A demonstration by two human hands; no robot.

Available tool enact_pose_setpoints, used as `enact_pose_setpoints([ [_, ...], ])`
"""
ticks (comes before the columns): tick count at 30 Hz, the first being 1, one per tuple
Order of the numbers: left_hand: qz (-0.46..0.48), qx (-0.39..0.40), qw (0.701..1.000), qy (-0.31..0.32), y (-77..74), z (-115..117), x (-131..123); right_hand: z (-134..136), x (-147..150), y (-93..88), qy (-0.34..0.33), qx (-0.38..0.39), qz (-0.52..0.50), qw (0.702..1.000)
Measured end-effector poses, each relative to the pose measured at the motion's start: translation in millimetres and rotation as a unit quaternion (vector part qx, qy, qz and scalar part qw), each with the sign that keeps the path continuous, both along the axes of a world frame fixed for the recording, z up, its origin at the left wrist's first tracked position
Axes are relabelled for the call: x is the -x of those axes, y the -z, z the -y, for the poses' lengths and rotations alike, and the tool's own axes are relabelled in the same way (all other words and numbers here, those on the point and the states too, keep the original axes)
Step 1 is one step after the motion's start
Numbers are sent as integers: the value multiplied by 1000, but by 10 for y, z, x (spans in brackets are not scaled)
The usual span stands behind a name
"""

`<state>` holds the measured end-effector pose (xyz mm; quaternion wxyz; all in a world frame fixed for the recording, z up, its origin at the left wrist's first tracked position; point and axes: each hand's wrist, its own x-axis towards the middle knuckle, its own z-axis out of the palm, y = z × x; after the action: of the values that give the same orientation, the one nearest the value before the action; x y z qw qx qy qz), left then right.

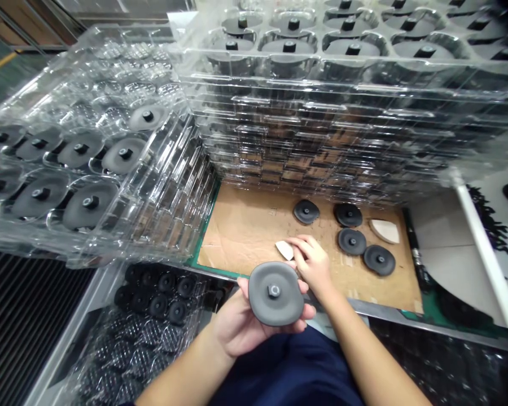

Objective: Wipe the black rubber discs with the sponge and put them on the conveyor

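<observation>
My left hand (241, 327) holds a dark grey, rounded-square lid-like part (275, 307) from beneath, its small centre knob facing up. My right hand (315, 265) is just beyond it, fingers closed on a small white pad (284, 250) with a pointed end. That pad is over the cardboard sheet (237, 225), apart from the grey part. On the cardboard to the right of my right hand lie several similar dark parts (351, 241). A larger off-white pad (385, 230) rests near the cardboard's right side.
A tall stack of clear plastic trays (322, 118) rises behind the cardboard, its top tray filled with grey parts. To the left, another clear tray stack (161, 208) carries more parts. Below it sits a tray with small black round pieces (167, 282). A white-edged panel (486, 242) stands at right.
</observation>
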<state>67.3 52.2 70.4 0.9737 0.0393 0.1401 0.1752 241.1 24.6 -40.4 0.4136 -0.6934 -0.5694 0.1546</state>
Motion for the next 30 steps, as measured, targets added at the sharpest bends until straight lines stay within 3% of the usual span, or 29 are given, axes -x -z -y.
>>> enact_pose_setpoints([
  [9, -32, -38, 999, -8, 6, 10, -17, 1, -5, -5, 2, 4, -11, 1000],
  [12, -99, -153, 981, -60, 16, 7, -18, 2, -9, 0, 0, 5, -18, 1000],
  [14, -174, -331, 920, -114, 55, -3, -7, 5, -10, 3, -1, 9, -25, 1000],
  [15, -207, -441, 862, -137, 79, -11, 0, 6, -10, 4, -2, 12, -30, 999],
  [17, -248, -631, 717, -161, 125, -33, 8, 0, -8, 2, 0, 17, -43, 999],
  [18, -259, -690, 657, -158, 139, -44, 9, -6, -6, -4, 2, 20, -51, 999],
  [19, -268, -726, 616, -149, 146, -53, 8, -13, -6, -17, 5, 22, -60, 998],
  [20, -278, -743, 594, -138, 147, -59, 6, -20, -6, -38, 11, 25, -71, 997],
  [25, -310, -750, 574, -108, 110, -68, 27, 53, -17, -353, 47, 33, -157, 986],
  [30, -316, -716, 614, -101, 123, -102, 86, 314, 10, -879, 2, 68, -256, 964],
])
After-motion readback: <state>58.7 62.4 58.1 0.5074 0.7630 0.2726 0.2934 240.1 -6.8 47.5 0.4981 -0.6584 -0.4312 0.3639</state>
